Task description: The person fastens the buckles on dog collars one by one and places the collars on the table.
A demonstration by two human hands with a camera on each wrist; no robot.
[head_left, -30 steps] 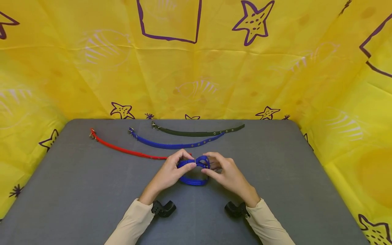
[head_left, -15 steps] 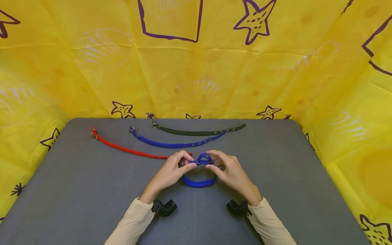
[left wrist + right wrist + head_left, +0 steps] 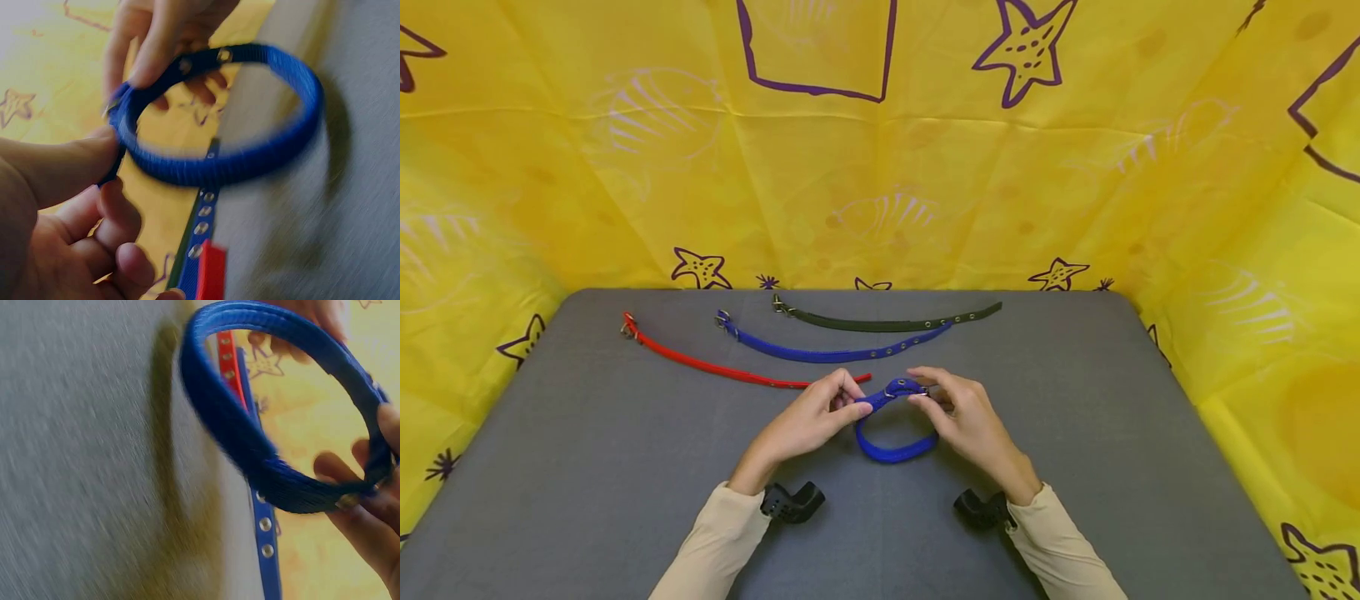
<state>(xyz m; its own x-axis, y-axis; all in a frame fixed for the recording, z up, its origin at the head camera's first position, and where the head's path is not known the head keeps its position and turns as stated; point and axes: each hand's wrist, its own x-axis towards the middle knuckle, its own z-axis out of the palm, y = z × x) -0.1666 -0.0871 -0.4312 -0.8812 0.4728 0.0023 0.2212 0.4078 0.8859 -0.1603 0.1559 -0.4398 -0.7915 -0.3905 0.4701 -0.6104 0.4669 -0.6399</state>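
Observation:
A blue pet collar [image 3: 895,455], closed into a loop, is held above the table between both hands. My left hand [image 3: 805,423] pinches the band at its left side between thumb and fingers. My right hand [image 3: 968,417] pinches the collar at its right, by the metal buckle [image 3: 925,391]. In the left wrist view the padded band [image 3: 250,164] forms a wide ring with eyelets on its far part. The right wrist view shows the same ring [image 3: 228,415], blurred; fingers partly hide its buckle end.
Behind the hands, a red collar [image 3: 700,365], another blue collar [image 3: 831,357] and a dark green collar [image 3: 865,326] lie stretched out on the grey table [image 3: 587,467]. The red one's tip is close to my left hand. Yellow printed cloth [image 3: 880,158] walls the back and sides.
My left hand has slid left along the band, away from the buckle. The small raised loop of strap by the buckle has flattened, and the collar has shifted slightly right.

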